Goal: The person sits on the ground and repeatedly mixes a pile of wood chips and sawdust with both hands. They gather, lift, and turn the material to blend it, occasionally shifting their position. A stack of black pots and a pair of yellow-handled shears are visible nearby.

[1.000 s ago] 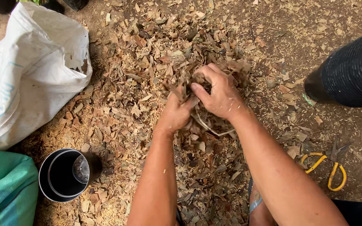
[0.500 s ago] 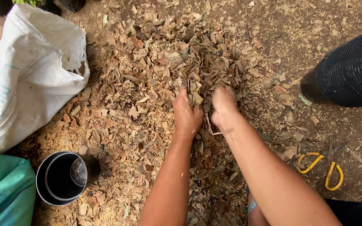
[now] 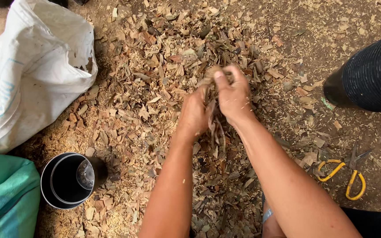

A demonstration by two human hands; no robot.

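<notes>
Gripping one clump of dry bark chips [image 3: 211, 81], left hand [image 3: 195, 112] and right hand [image 3: 232, 94] should lift together, fingers closed underneath.

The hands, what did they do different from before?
Both hands rose out of the pile of dry bark chips, pressed together around a clump they gathered up; bits hang below them. Earlier they were down in the chips. The white sack, black pot and yellow scissors stayed put.

Upper left of the frame, a big white woven sack [image 3: 27, 75] slumps open, faint blue print on it; lower left, a green bag [image 3: 3, 194] bulges.
</notes>
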